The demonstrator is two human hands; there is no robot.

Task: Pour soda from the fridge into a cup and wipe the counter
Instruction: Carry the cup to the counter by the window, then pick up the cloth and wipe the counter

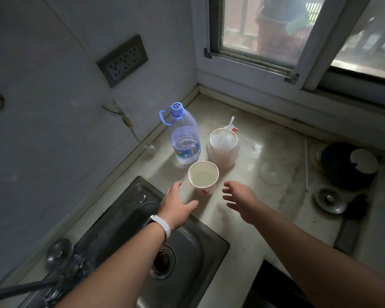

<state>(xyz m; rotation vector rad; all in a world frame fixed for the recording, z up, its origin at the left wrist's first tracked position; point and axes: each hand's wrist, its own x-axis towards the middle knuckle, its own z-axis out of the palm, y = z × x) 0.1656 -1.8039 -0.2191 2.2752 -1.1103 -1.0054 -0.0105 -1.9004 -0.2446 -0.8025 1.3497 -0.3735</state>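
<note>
White paper cup (203,177) stands on the table (242,218), left hand (176,206) and right hand (240,200) spread wide either side, holding nothing.

White paper cup (203,177) and clear plastic bottle (185,138) upright on the pale, glossy stone worktop (242,210).
The cup, with red print low on its side, stands open-topped just in front of the bottle and apart from it. It seems to hold a pale liquid, though the dim light makes that hard to judge. The bottle has its blue cap on, a blue carry loop and a blue label, and is partly filled with clear liquid.
</note>
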